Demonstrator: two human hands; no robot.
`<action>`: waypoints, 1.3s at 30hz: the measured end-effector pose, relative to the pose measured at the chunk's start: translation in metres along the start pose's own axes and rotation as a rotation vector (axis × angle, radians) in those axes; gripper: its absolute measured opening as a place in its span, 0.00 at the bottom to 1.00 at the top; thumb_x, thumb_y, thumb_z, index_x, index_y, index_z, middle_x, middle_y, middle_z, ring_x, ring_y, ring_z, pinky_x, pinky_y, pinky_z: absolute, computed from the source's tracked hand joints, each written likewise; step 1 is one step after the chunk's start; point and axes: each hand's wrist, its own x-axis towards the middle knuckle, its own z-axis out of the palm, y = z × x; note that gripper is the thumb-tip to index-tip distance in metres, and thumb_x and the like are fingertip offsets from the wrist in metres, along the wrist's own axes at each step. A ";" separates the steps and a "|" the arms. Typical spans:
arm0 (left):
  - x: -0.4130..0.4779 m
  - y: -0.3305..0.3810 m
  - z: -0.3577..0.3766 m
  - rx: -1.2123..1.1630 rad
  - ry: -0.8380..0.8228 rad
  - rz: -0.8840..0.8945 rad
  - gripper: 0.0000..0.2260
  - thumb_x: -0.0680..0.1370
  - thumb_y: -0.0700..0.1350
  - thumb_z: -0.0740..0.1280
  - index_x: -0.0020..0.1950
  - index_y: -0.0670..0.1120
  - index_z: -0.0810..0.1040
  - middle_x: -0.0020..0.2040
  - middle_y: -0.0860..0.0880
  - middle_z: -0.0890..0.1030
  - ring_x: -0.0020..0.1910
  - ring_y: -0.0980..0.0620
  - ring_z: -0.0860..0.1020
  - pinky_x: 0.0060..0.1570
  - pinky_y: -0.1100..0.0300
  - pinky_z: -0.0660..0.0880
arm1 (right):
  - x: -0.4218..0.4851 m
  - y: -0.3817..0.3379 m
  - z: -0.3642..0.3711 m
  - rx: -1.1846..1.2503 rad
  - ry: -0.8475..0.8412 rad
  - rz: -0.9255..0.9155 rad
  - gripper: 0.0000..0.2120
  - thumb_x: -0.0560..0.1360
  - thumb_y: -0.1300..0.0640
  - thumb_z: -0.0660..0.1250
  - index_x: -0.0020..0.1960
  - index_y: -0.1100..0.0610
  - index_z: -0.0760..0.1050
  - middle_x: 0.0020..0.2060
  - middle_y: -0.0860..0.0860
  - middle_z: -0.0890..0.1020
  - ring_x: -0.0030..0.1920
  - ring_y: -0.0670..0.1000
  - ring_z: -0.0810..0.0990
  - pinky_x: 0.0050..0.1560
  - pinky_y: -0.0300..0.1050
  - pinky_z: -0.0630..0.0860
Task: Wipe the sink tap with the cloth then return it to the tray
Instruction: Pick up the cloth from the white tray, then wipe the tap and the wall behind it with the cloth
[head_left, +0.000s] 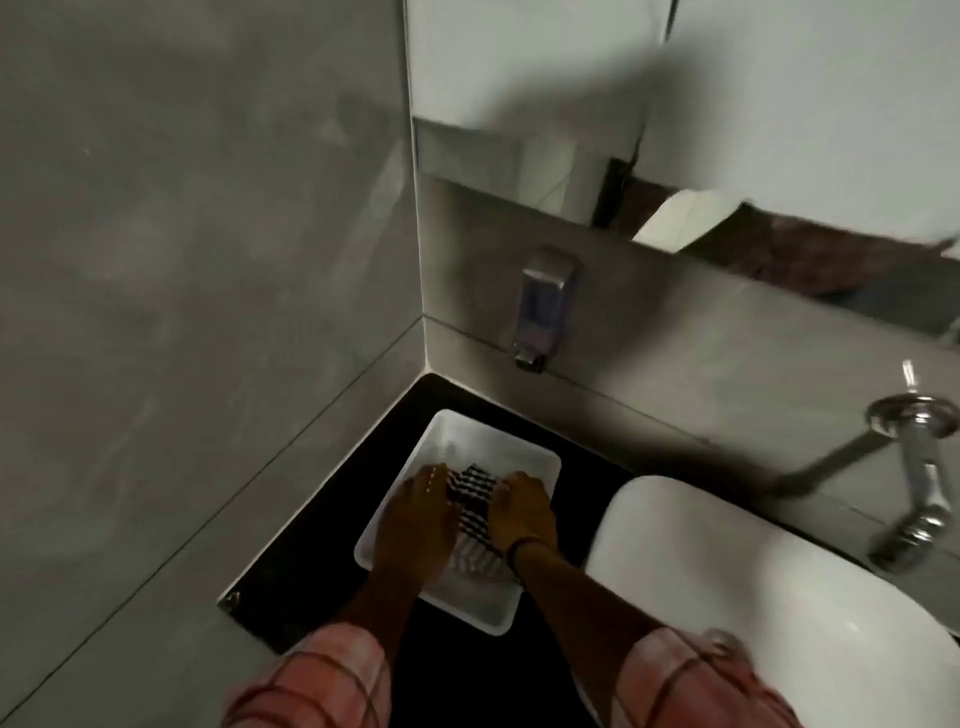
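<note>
Both hands, left and right, grip on cloth, inside tray

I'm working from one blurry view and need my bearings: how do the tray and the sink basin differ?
The white tray is rectangular with straight walls; the white sink basin is rounded. The tray is smaller and sits in the corner on the black counter; the basin is larger, to its right, below the wall tap. The tray holds the striped cloth, with the left hand and right hand on it; what the basin shows looks empty. Both are white and on the counter.
</note>
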 end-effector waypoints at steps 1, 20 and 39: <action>0.009 -0.008 0.011 -0.037 -0.067 -0.057 0.26 0.82 0.50 0.58 0.79 0.47 0.58 0.78 0.45 0.66 0.75 0.45 0.66 0.74 0.50 0.65 | 0.013 0.003 0.014 -0.005 -0.010 0.091 0.17 0.82 0.52 0.56 0.66 0.57 0.73 0.66 0.58 0.76 0.65 0.60 0.76 0.68 0.52 0.73; 0.067 -0.037 0.058 -0.488 0.033 -0.120 0.22 0.75 0.37 0.68 0.67 0.50 0.74 0.63 0.45 0.79 0.59 0.45 0.79 0.59 0.48 0.79 | 0.076 0.015 0.054 0.444 -0.240 0.453 0.27 0.66 0.54 0.79 0.64 0.57 0.80 0.57 0.55 0.85 0.54 0.56 0.85 0.53 0.47 0.83; -0.012 0.149 0.111 -0.246 -0.245 0.331 0.42 0.73 0.75 0.51 0.80 0.59 0.40 0.82 0.56 0.41 0.81 0.54 0.47 0.80 0.48 0.53 | -0.205 0.140 -0.296 1.207 0.344 0.267 0.12 0.69 0.60 0.72 0.52 0.58 0.85 0.43 0.56 0.89 0.39 0.54 0.89 0.39 0.51 0.85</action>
